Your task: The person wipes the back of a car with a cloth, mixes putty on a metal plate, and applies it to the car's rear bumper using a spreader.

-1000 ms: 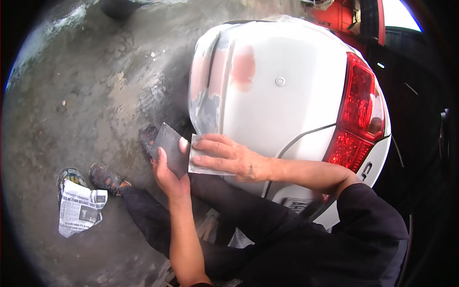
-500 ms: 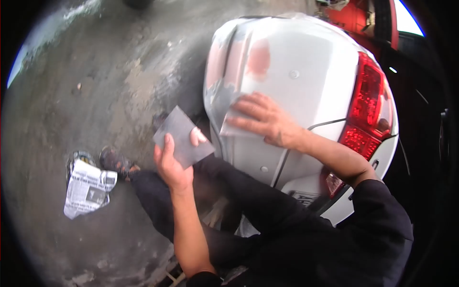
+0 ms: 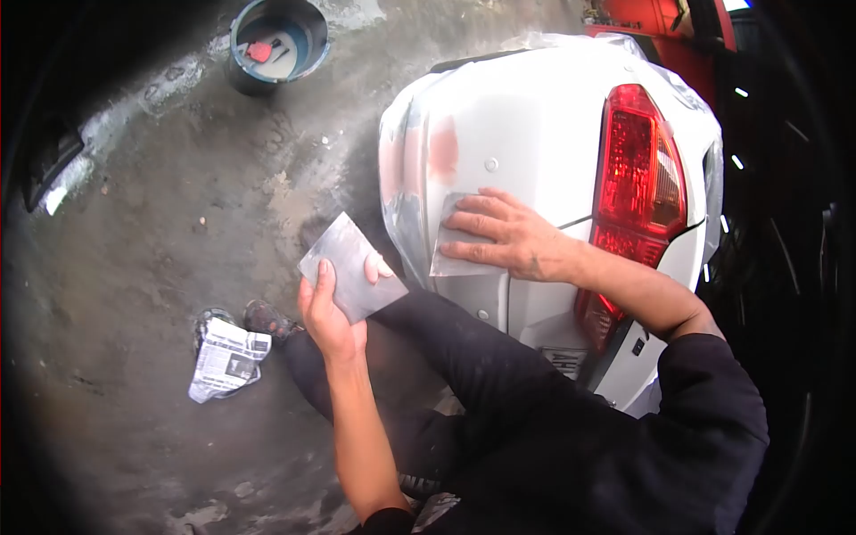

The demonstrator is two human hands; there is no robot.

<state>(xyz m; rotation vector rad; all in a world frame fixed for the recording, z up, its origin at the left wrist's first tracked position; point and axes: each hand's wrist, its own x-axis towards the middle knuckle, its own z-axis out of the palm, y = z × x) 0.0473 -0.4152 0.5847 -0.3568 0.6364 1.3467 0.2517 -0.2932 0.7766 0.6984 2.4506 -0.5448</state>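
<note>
My left hand (image 3: 332,316) grips a flat, stiff-looking grey plate (image 3: 343,285), thumb on its face; pale pink shapes at the far edge look like curled fingertips. Under the spread fingers of my right hand (image 3: 504,234) lies a thin grey sheet (image 3: 464,266), pressed against the rear of a white car (image 3: 544,134). Its exact kind is not clear. Pinkish and grey patches, including a reddish patch (image 3: 444,150), mark the car's surface just beyond my right hand. The red tail light (image 3: 635,169) is to the right of that hand.
A dark bucket (image 3: 242,76) with a red item inside stands on the stained concrete floor (image 3: 178,267). Crumpled newspaper (image 3: 230,361) lies by my shoe (image 3: 267,321). Clear plastic wraps the car's far edges, and a red object (image 3: 637,13) stands behind.
The view has shifted, bringing the bucket into sight. My right hand stays on the car with its sheet, now lying flatter; my left hand still holds the plate.
</note>
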